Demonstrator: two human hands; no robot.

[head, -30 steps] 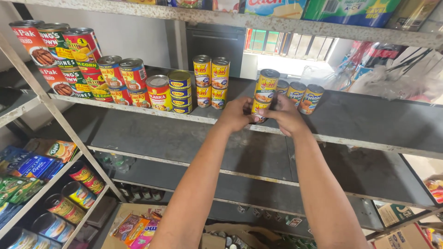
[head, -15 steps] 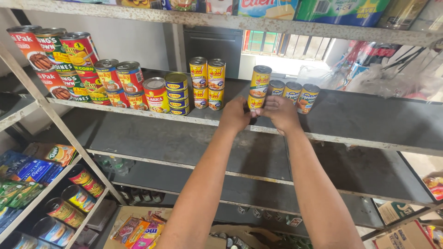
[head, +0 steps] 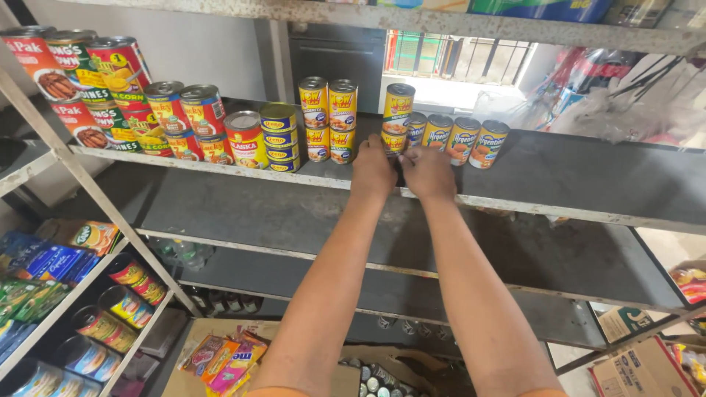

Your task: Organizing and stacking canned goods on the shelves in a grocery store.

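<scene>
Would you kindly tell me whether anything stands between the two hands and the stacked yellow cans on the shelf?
Nothing visible does. The left hand and right hand already rest against the lower can of the yellow stack; the neighbouring cans sit beside it, not in front.

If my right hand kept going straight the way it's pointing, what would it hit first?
Most likely the stacked yellow cans right in front of your right hand. The fingertips look at or on the lower can already, with the wall behind, though depth is hard to judge.
</scene>
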